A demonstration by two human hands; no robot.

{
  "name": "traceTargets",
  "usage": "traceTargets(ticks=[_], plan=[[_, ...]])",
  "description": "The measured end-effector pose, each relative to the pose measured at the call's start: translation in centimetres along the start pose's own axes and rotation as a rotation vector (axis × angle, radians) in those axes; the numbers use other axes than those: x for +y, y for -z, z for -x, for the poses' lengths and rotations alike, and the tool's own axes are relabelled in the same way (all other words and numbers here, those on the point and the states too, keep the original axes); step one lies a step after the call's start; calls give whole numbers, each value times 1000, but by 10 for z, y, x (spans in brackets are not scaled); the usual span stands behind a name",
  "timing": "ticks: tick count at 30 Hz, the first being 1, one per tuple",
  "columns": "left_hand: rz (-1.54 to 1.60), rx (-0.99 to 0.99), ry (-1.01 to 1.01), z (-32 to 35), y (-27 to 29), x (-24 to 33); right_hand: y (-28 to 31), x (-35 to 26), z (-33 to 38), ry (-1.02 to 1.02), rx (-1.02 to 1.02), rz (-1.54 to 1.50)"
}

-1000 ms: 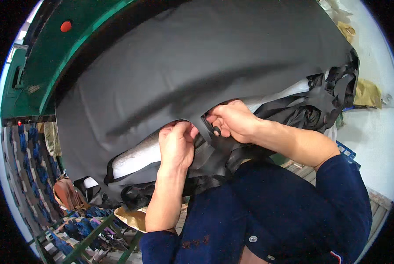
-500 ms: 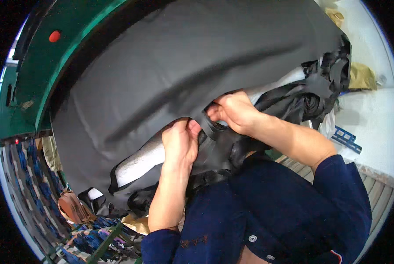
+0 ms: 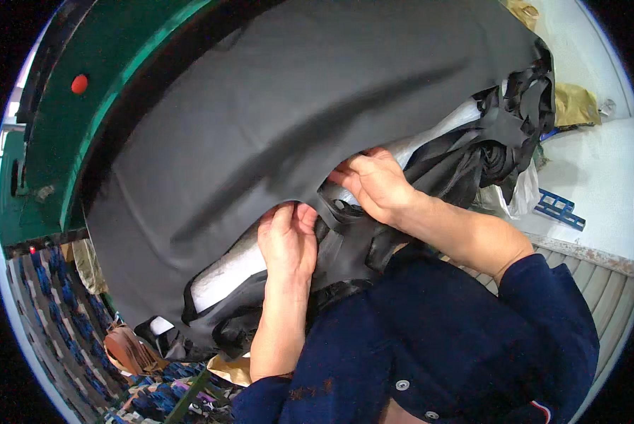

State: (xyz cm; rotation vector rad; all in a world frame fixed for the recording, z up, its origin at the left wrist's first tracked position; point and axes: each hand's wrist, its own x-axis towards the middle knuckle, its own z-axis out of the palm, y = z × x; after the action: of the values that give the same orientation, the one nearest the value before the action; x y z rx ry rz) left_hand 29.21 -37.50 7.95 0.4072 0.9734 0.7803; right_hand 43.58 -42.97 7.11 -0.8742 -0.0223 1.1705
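Note:
A large dark grey, leather-like sheet (image 3: 295, 92) spreads over a bulky form before me, its near edge hanging in curves. My left hand (image 3: 288, 240) is closed on that edge, thumb on top and fingers curled at the rim. Farther right, my right hand (image 3: 377, 185) pinches the same edge, its fingertips partly hidden at the rim. Between the hands a narrow dark strip (image 3: 334, 215) joins the sheet to the cut-away material below. White material (image 3: 228, 275) shows through the opening left of my left hand. Loose black scraps (image 3: 497, 152) hang in folds along the right side.
A green machine frame with a red knob (image 3: 80, 84) curves along the left. Patterned fabric (image 3: 62, 311) and a brown rounded object (image 3: 124, 350) lie at lower left. At right are a white surface (image 3: 592, 169), a blue slotted piece (image 3: 559, 209) and gold-coloured wrapping (image 3: 576, 104).
The view has shifted a little, so the frame and sheet sit lower in the picture. Both hands stay at the sheet's edge, with slightly changed finger positions.

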Motion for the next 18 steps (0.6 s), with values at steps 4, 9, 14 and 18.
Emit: traceTargets(ticks=[4,9,14,18], plan=[[-12,67,-16,-4,-7,4,-5,-4,-8,-10,65,-16],[-13,-48,32,-22,5,2,-10,-8,-14,-106,52,40],[-53,-157,52,-16,23,-4,24,-9,-13,-180,-34,169],[-34,-248,38,-4,17,-2,16,-11,-2,-108,-175,110]])
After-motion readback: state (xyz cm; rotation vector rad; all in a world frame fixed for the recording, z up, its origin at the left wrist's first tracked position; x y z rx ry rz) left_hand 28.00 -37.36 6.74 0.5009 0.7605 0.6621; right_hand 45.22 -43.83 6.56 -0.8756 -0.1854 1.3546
